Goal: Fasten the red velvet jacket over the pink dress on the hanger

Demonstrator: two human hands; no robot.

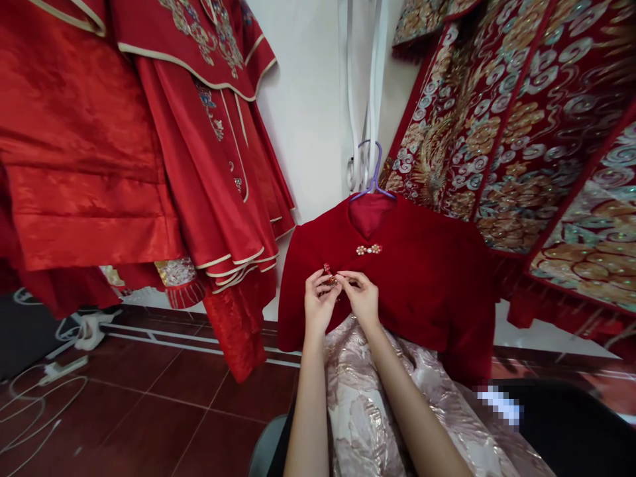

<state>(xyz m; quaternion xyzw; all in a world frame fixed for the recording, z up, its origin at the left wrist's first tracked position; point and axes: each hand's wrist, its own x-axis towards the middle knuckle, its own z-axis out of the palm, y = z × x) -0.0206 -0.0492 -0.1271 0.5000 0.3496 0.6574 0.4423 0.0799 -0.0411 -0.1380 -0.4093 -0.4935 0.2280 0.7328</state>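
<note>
A dark red velvet jacket (417,285) hangs in front of me on a purple hanger (376,173). At its chest sits a gold-and-pearl beaded clasp (368,250). Lower and to the left, my left hand (320,301) is closed, pinching a small red-and-gold beaded ornament (329,278) against the jacket front. My right hand (364,301) is pinched shut at the ornament's right side; what lies between its fingertips is too small to tell. Pale pink brocade fabric (360,397) with a metallic sheen lies below, under my forearms.
Red garments with cream trim (193,132) hang at the left. Heavily embroidered red-and-gold garments (521,132) hang at the right. White straps (365,79) run down the wall behind the hanger. A metal rail (199,342) and white cables (44,404) are near the tiled floor.
</note>
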